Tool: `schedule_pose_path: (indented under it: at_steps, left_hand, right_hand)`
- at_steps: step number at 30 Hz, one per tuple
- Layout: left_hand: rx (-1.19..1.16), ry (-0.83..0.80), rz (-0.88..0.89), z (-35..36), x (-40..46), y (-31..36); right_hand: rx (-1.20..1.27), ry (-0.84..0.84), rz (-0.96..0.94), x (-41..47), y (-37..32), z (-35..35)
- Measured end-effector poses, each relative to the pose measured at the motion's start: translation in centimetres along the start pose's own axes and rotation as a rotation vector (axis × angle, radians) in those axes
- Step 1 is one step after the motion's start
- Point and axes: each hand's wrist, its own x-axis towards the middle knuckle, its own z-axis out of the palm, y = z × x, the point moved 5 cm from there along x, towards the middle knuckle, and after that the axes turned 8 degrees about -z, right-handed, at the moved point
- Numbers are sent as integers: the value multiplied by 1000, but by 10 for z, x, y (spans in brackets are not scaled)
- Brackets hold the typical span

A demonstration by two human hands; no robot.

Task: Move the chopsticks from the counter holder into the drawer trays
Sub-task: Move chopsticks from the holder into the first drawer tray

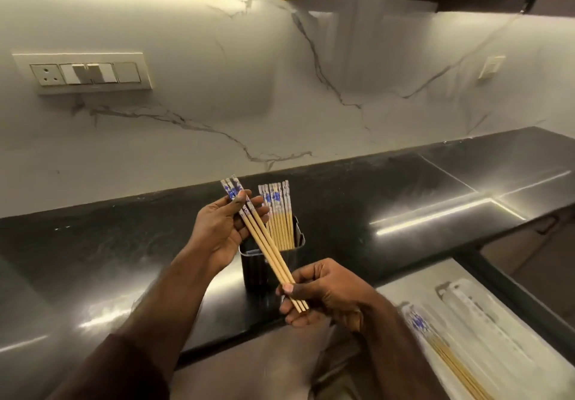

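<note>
Left hand: my left hand (222,228) pinches the blue-and-white patterned tops of a small bundle of pale bamboo chopsticks (266,245), thumb pressed over them against my fingers.
Right hand: my right hand (323,293) is closed around the bare tips of the same bundle, held slanting above the counter.
Holder: the dark rectangular metal holder (267,262) stands on the glossy black stone counter (124,244), with more matching chopsticks (280,216) upright inside.
Drawer: the open drawer's pale plastic tray (485,321) lies low to my right; a few patterned chopsticks (441,346) already lie in it.
Risk: I judge the bundle could fan out and drop a stick if either pinch loosens mid-swing.
Risk two: a low sweep could knock the holder over.
</note>
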Motion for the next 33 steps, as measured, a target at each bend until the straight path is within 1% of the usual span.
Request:
schedule_pose_path:
  at_steps: [4,8,12,18,23,29,33]
  left_hand:
    - [54,-44,-107,14,-23,-39]
    - [68,-124,-191,47,-40,-74]
    - [133,-197,-209,89,-55,-103]
    - [164,-298,-283,165,-80,-163]
    - [126,-347,-347,233,-107,-220]
    - [70,-311,-413,301,-134,-301]
    - [48,-312,-465,332,-140,-339]
  right_hand:
    - [65,103,48,-44,31,3]
    - [101,225,48,-92,44,-13]
    - [43,351,2,-132,47,-41]
    - [-39,479,-15,-202,43,-93]
    - [-26,518,6,-275,48,-144]
    - [-5,451,67,-352,70,-212]
    - [23,410,77,-383,83,-248]
